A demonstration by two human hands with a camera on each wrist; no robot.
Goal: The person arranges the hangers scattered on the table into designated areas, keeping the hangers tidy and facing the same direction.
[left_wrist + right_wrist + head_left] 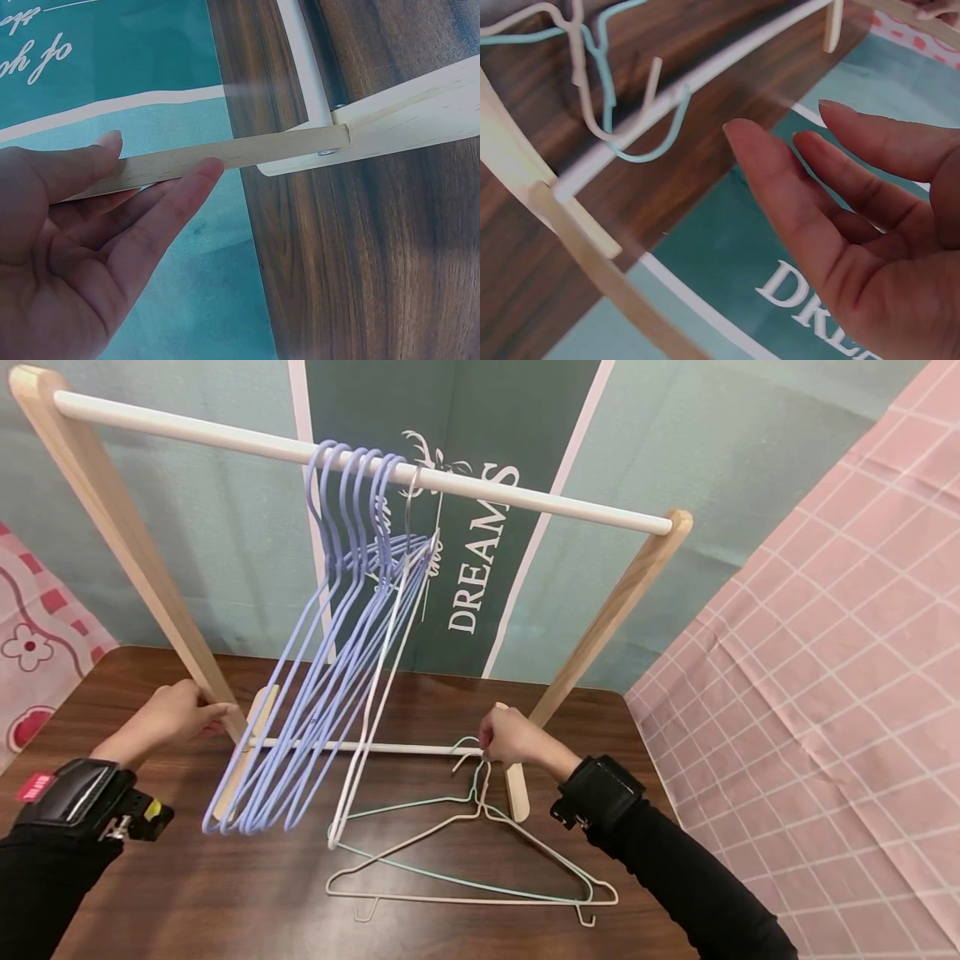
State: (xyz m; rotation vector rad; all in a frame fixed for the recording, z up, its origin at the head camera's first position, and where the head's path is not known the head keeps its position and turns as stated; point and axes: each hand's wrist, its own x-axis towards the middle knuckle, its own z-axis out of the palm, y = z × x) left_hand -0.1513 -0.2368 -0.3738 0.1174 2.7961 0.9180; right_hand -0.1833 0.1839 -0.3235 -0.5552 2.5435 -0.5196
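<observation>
My left hand (180, 712) holds the left wooden post (292, 141) of a garment rack low down, thumb on one side and fingers on the other. My right hand (519, 739) hovers near the rack's lower white bar (405, 748), fingers loosely bent with nothing between them in the right wrist view. Close by are the hooks of two hangers, a mint green hanger (465, 883) and a beige hanger (450, 900), which overlap on the table. From the rack's top rail (202, 435) hang several lavender hangers (281, 681) and, at their right, white hangers (365, 739).
The rack stands on a dark wood table (187, 893); its right wooden post (607, 618) slants up past my right hand. Behind hangs a green cloth (750, 468) with white lettering. A pink grid cloth (817, 652) borders the right side.
</observation>
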